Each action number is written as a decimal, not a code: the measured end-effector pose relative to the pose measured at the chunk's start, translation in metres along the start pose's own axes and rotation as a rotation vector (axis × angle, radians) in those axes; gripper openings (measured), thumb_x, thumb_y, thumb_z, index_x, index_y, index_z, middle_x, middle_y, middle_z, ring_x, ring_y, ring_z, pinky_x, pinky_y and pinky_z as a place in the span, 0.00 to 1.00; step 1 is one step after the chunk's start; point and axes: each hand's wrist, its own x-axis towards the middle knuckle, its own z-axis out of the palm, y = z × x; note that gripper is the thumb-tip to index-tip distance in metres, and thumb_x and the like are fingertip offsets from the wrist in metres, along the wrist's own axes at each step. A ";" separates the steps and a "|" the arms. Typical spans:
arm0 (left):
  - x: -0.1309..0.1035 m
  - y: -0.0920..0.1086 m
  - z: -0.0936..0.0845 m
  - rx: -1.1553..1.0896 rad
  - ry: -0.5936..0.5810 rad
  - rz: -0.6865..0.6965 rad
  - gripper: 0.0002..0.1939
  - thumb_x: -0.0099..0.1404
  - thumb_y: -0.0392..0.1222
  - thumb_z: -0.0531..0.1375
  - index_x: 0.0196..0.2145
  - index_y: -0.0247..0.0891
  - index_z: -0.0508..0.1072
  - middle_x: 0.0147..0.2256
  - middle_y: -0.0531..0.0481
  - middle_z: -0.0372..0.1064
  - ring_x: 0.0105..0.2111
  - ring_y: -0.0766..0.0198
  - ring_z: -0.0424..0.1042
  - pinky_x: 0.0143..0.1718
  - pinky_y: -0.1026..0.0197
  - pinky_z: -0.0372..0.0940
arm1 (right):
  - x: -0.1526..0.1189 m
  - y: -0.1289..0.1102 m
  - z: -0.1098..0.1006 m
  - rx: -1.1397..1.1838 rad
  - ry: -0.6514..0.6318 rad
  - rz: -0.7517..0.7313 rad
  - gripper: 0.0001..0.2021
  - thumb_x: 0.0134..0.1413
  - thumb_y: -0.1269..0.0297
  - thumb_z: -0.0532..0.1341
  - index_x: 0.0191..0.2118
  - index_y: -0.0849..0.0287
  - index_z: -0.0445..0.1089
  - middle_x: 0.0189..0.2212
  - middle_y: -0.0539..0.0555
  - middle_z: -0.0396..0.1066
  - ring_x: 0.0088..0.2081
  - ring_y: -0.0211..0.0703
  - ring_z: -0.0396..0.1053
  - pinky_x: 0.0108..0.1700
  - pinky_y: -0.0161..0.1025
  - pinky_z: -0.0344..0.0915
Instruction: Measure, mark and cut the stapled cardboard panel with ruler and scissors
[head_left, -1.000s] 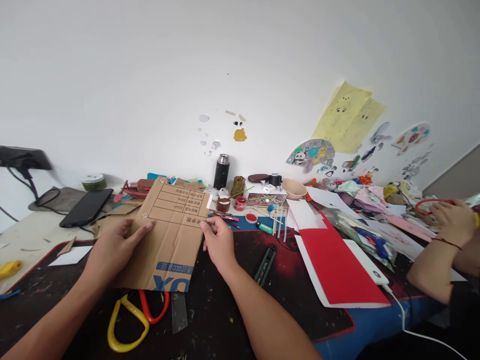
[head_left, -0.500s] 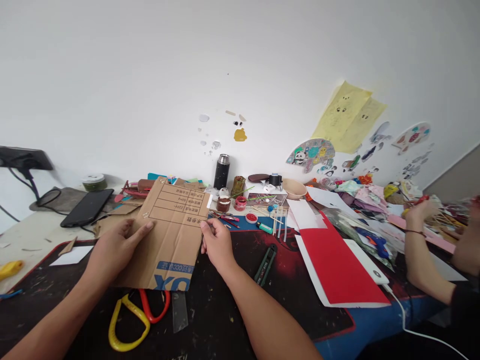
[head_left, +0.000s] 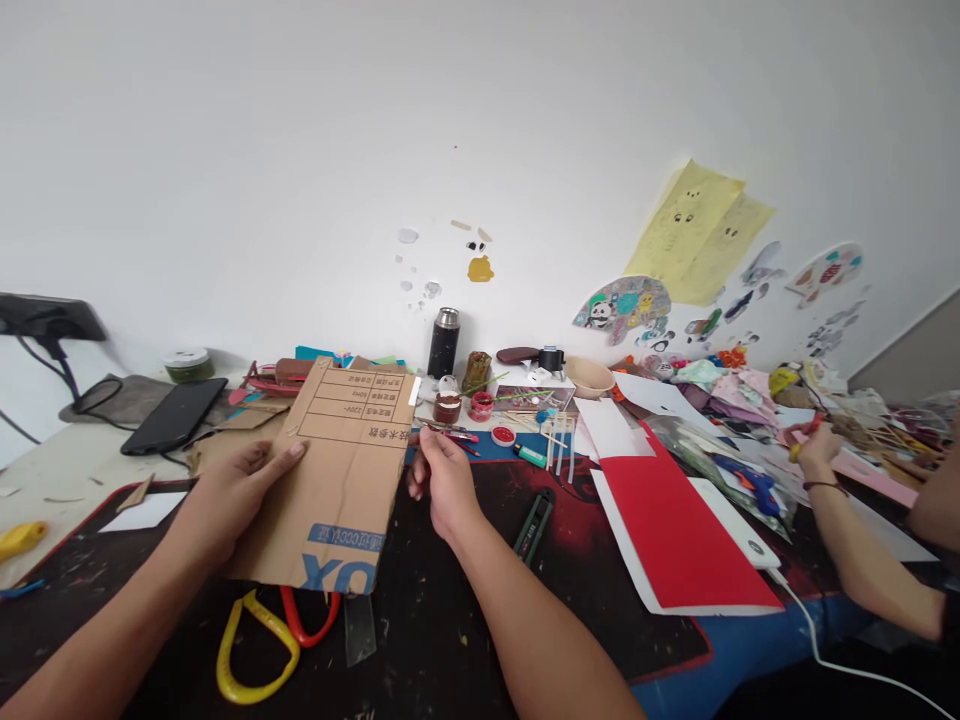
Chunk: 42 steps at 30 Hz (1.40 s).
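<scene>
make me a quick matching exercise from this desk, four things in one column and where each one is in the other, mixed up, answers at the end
Things
1. flask
2. cardboard piece
3. phone
4. red sheet

Places
A. lying off to the right of the right hand
B. standing upright near the wall
C. lying to the left of the cardboard piece
D. held in the left hand

Pairs: 1-B, 2-D, 3-C, 4-A

Black flask [head_left: 444, 345] near wall [head_left: 225, 150]; yellow sheets [head_left: 686, 235] on wall.
</scene>
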 end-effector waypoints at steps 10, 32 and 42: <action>-0.004 0.001 0.003 -0.264 -0.134 -0.116 0.49 0.41 0.81 0.75 0.49 0.40 0.79 0.36 0.44 0.87 0.32 0.44 0.86 0.30 0.50 0.80 | -0.001 0.001 0.001 0.083 -0.058 0.134 0.38 0.39 0.22 0.75 0.25 0.55 0.66 0.16 0.42 0.63 0.14 0.33 0.60 0.15 0.32 0.52; -0.006 0.005 0.003 -0.236 -0.078 -0.114 0.49 0.39 0.81 0.75 0.45 0.40 0.81 0.33 0.45 0.86 0.28 0.47 0.84 0.28 0.51 0.80 | -0.004 0.001 0.004 0.126 -0.090 0.232 0.39 0.30 0.25 0.80 0.30 0.56 0.70 0.17 0.41 0.64 0.15 0.31 0.58 0.16 0.30 0.53; -0.002 0.000 0.004 -0.280 -0.080 -0.092 0.46 0.42 0.79 0.76 0.47 0.40 0.79 0.35 0.44 0.86 0.30 0.46 0.85 0.28 0.51 0.80 | -0.004 0.006 0.002 0.166 -0.124 0.264 0.36 0.39 0.27 0.80 0.29 0.56 0.69 0.18 0.42 0.65 0.16 0.33 0.59 0.17 0.30 0.54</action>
